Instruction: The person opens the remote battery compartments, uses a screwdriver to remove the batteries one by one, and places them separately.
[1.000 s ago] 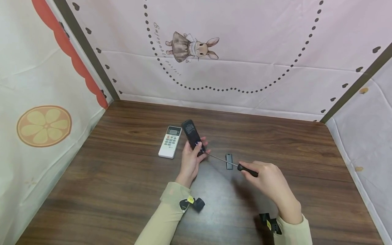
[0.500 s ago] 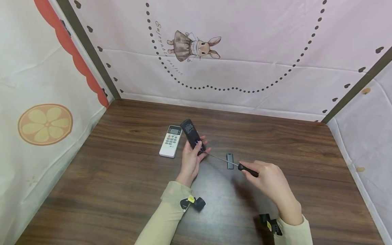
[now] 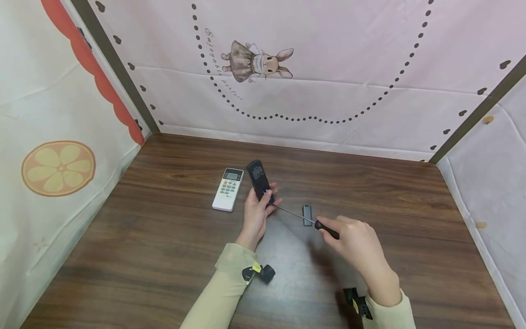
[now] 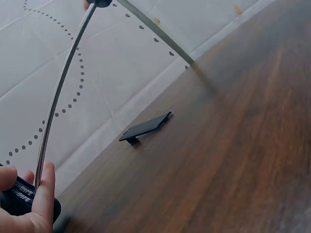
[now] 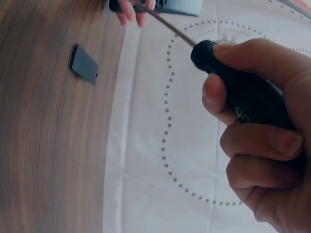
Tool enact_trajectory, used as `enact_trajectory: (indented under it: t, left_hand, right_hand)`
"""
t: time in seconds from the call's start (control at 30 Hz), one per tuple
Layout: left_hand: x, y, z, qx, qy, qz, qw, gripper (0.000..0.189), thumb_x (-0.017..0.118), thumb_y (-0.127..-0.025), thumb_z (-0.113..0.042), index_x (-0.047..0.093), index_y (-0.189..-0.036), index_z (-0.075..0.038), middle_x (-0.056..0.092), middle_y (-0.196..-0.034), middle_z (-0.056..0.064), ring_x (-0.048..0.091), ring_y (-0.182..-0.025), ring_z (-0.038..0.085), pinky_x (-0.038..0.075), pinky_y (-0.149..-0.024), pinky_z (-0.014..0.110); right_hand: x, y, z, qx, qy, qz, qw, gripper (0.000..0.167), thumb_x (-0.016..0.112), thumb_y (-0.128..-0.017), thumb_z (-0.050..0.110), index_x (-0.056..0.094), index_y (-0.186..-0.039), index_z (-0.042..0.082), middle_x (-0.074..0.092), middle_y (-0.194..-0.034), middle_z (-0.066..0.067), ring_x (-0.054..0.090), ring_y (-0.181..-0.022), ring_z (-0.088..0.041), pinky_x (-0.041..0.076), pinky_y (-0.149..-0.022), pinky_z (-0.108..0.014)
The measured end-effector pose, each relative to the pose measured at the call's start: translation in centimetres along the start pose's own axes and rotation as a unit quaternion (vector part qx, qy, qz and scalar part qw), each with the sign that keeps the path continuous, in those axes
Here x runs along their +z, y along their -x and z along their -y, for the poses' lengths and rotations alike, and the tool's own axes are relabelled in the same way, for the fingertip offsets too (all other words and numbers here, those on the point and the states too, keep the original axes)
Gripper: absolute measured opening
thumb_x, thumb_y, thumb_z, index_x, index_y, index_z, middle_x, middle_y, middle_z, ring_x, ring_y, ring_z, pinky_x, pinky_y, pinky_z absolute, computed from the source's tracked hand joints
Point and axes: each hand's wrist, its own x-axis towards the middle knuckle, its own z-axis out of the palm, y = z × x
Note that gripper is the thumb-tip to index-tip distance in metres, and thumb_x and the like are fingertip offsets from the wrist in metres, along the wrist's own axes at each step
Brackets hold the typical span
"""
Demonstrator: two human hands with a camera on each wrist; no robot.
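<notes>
My left hand [image 3: 255, 217] grips the lower end of a black remote control [image 3: 259, 177], its labelled back facing up, thumb pressed on it. My right hand [image 3: 358, 242] holds a screwdriver by its black handle [image 5: 252, 94], with fingers curled round it in the right wrist view. The long metal shaft [image 4: 62, 80] runs across to the remote's lower end, where the tip is hidden by fingers. Beneath the shaft, a small dark cover [image 3: 307, 216] lies on the table; it sits tilted in the left wrist view.
A white remote control [image 3: 228, 189] with a small screen and buttons lies left of the black one. The brown wooden table [image 3: 164, 228] is bounded by printed cloth walls [image 3: 328, 55] at the back and both sides.
The black remote's far end has swung slightly right. My right hand and the screwdriver have shifted a little left, towards the remote. Both grips stay the same.
</notes>
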Motion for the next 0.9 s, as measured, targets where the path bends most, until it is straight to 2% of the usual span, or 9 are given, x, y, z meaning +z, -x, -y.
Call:
enact_trajectory:
  t: [0.2,0.27,0.53,0.77,0.9]
  left_hand:
    - [-0.4,-0.1,-0.3,-0.016,0.065,-0.005,0.9977,0.043,0.047,-0.092,-0.009,0.034,-0.132,-0.019,0.047,-0.125,0.018,0.045,-0.114,0.036,0.045,-0.086,0.044]
    - [-0.6,-0.1,-0.3,-0.020,0.073,-0.002,0.9971,0.043,0.047,-0.092,-0.010,0.034,-0.132,-0.020,0.047,-0.125,0.017,0.046,-0.114,0.036,0.045,-0.087,0.044]
    - [-0.4,0.1,-0.6,-0.016,0.039,0.024,0.9988,0.045,0.046,-0.093,-0.011,0.031,-0.133,-0.023,0.045,-0.127,0.014,0.044,-0.116,0.035,0.043,-0.087,0.049]
    - [-0.4,0.1,-0.8,-0.041,0.030,0.030,0.9982,0.044,0.045,-0.093,-0.013,0.033,-0.133,-0.027,0.046,-0.128,0.012,0.044,-0.116,0.033,0.044,-0.086,0.049]
    - [-0.4,0.0,-0.8,-0.044,0.035,0.030,0.9980,0.044,0.045,-0.093,-0.012,0.033,-0.133,-0.024,0.046,-0.127,0.011,0.045,-0.115,0.031,0.044,-0.086,0.047]
  right_hand:
    - [0.4,0.0,0.2,-0.004,-0.006,-0.016,0.9998,0.027,0.069,-0.075,0.021,0.069,-0.102,0.021,0.053,-0.064,0.013,0.024,-0.040,0.000,0.022,-0.037,-0.017]
    - [0.4,0.0,0.2,-0.007,-0.005,-0.016,0.9998,0.028,0.069,-0.075,0.022,0.069,-0.103,0.021,0.054,-0.064,0.013,0.023,-0.040,0.000,0.022,-0.037,-0.017]
    - [-0.2,-0.1,0.4,-0.019,0.022,-0.015,0.9995,0.029,0.070,-0.074,0.023,0.069,-0.103,0.023,0.048,-0.062,0.014,0.019,-0.038,0.000,0.017,-0.033,-0.017]
    - [-0.7,-0.1,0.2,-0.027,0.011,-0.022,0.9993,0.028,0.070,-0.072,0.021,0.069,-0.101,0.023,0.045,-0.061,0.016,0.018,-0.039,0.000,0.017,-0.034,-0.016]
    - [-0.8,0.0,0.2,-0.024,0.004,-0.019,0.9995,0.027,0.070,-0.073,0.021,0.070,-0.100,0.022,0.043,-0.060,0.016,0.018,-0.039,0.001,0.018,-0.035,-0.016]
